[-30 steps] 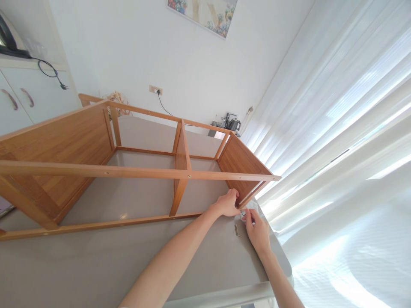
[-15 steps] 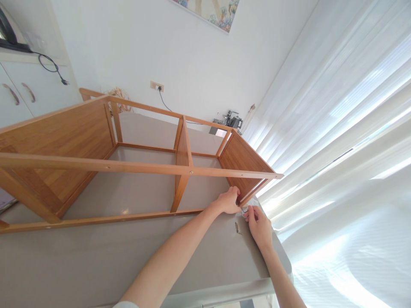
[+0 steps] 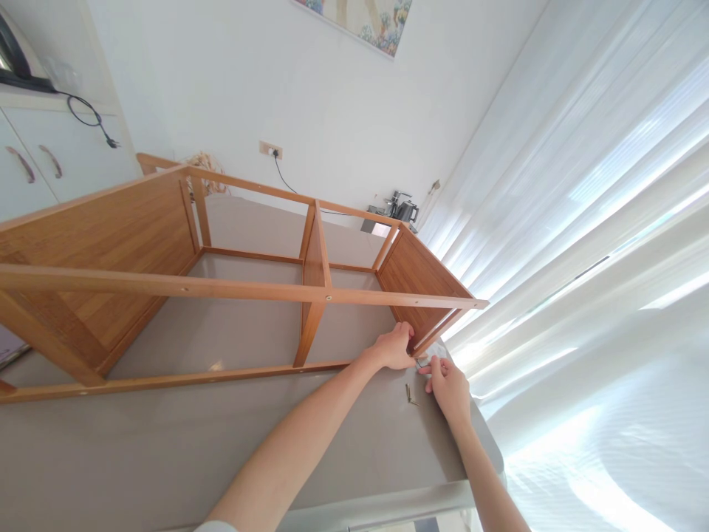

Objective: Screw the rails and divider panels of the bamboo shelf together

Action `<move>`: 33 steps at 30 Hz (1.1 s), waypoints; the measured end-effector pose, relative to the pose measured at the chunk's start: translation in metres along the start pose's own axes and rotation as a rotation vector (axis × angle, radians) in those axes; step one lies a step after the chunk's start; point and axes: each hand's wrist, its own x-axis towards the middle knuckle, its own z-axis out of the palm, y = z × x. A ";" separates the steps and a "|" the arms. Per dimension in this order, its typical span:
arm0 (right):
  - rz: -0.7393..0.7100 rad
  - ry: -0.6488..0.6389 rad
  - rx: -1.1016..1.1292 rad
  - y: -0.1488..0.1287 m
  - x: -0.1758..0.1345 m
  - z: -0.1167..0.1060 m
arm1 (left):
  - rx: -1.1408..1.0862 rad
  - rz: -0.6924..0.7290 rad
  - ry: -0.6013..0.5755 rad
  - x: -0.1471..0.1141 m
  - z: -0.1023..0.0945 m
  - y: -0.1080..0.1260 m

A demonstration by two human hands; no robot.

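Gripping the frame (image 3: 310,295) at its near right corner, the left hand (image 3: 394,347) has been kept clamped while the right hand (image 3: 450,386), pinching a small tool at that joint, has barely shifted beside screws (image 3: 410,397) near the table (image 3: 166,458) edge.

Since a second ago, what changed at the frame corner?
Little. The right hand shifted slightly up toward the frame corner, fingers still pinched on a small dark tool at the joint; what the tool is, I cannot tell. The left hand stays gripping the lower corner of the end panel. The screws lie on the table as before, and the frame has not moved.
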 end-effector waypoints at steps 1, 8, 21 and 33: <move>0.042 -0.030 0.031 0.001 0.004 -0.001 | -0.001 0.002 0.004 0.000 0.000 0.000; 0.174 -0.147 0.211 0.010 0.021 0.002 | -0.001 0.003 0.020 0.001 0.002 -0.002; -0.007 -0.056 0.043 0.012 0.010 0.002 | 0.011 0.013 0.010 0.001 0.001 -0.002; -0.400 0.085 -0.233 0.010 -0.003 0.009 | 0.015 -0.021 -0.023 -0.002 -0.003 0.003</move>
